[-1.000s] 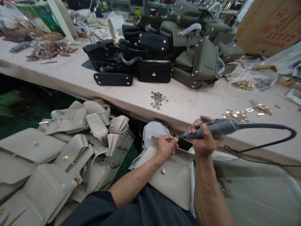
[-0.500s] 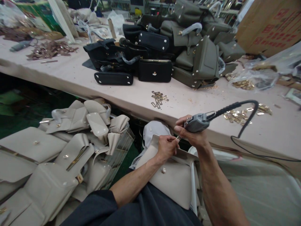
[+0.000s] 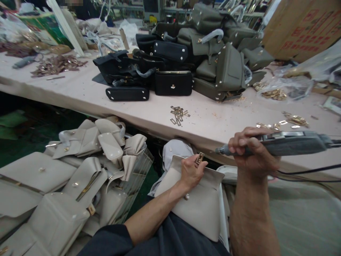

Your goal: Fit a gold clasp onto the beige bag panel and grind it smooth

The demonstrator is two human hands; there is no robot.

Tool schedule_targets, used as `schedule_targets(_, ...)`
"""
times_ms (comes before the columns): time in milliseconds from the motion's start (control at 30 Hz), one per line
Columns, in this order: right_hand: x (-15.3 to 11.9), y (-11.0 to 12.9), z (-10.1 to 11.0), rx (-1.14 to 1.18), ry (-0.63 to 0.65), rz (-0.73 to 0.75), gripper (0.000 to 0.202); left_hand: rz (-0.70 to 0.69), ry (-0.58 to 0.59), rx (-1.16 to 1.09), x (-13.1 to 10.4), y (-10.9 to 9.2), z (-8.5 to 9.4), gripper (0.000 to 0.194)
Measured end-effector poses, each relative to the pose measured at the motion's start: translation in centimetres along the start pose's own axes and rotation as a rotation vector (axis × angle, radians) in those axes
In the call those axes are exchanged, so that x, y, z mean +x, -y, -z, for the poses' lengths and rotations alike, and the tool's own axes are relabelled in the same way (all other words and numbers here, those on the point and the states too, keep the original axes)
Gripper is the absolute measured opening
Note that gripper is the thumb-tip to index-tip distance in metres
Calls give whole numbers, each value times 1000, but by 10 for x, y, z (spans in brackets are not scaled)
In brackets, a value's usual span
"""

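Note:
A beige handbag (image 3: 198,209) lies across my lap with its flap raised and a small metal turn lock on its front. Over the flap's upper edge, my left hand (image 3: 192,172) pinches a gold rectangular lock plate (image 3: 199,158) with a slot in it. Whether the plate is fixed to the flap, I cannot tell. My right hand (image 3: 253,151) is wrapped round a grey electric screwdriver (image 3: 290,142), held level to the right of the bag. Its tip points left, apart from the plate, and its cord runs off to the right.
Beige bags (image 3: 61,209) fill a crate at my left. On the table (image 3: 138,115) stand black bags (image 3: 173,83) and olive bags (image 3: 231,71), with loose gold plates (image 3: 178,115) in front. A white bin (image 3: 306,209) is at lower right.
My right hand has drawn the screwdriver away from the flap to the right, turning it level. My left hand has tilted the gold plate so its face shows.

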State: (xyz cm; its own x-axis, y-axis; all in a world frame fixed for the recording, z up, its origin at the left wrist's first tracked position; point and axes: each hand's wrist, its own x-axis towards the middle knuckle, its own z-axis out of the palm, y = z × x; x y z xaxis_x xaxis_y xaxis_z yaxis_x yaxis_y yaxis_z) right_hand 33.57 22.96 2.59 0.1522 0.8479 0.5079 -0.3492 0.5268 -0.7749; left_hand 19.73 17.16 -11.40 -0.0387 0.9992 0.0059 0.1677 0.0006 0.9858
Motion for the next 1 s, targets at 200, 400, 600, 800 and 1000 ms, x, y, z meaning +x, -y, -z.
schedule_targets(200,-15,-1,8,56,-60,-36,18,-231,-59,266,1,1,-6,12)
schedule_targets(400,-21,-9,14,88,-132,-100,19,-305,-87,348,0,6,-12,12)
schedule_targets(600,-20,-13,25,94,-161,-113,17,-275,-92,348,0,7,-15,12)
schedule_targets(800,-18,-14,28,93,-224,-129,18,-229,-97,318,1,11,-18,12)
schedule_targets(1000,-17,-13,28,138,-286,-173,20,-222,-99,296,2,16,-20,14)
